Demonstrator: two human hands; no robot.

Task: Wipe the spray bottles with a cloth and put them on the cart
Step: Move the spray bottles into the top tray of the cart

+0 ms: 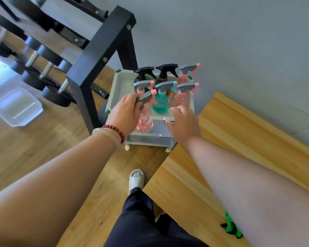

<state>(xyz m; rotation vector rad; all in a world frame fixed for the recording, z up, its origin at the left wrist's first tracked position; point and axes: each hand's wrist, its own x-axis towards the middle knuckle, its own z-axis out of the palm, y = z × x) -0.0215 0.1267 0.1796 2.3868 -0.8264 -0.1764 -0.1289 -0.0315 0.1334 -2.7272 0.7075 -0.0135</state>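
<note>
left hand point(127, 114): its grip was clamped round the trigger head of a pink spray bottle point(144, 122) at the cart's front-left corner.
pink spray bottle: it hung low at the cart's front edge; whether it was seated could not be told.
cart point(119, 86): six spray bottles point(161, 104) stood in its top tray, towards the back and right.
right hand point(184, 122): its grip was apart, empty, at the cart's front rim.
step: judged to be placing.
next move: settle the bottle into the free front-left spot, clear of neighbouring triggers, then release.
</note>
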